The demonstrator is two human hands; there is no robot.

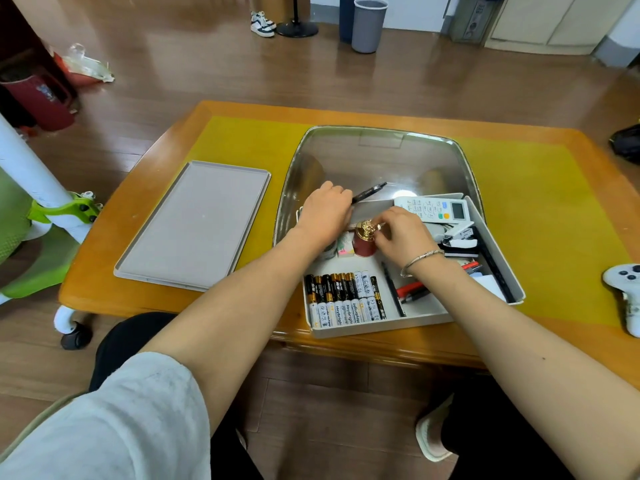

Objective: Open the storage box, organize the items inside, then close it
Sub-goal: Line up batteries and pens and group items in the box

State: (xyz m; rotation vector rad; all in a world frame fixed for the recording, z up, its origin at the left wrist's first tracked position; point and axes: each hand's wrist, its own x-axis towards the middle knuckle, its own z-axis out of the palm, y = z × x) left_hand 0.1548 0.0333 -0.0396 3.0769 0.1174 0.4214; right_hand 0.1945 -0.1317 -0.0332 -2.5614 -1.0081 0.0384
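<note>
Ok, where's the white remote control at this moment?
In the head view the remote control lies in the storage box, at its far right corner, just beyond the right hand and above the stapler.

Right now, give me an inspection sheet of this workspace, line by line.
Surface: wooden table with yellow mat.
Job's things: storage box open; lid flat to its left; batteries lined up at the front.
Clutter: remote, stapler, pens in the box; game controller on the table.
Hands: left hand holds a black pen; right hand grips a gold-topped red bottle.
Cables: nothing seen.
Surroundings: bins, shoes on the floor.
</note>
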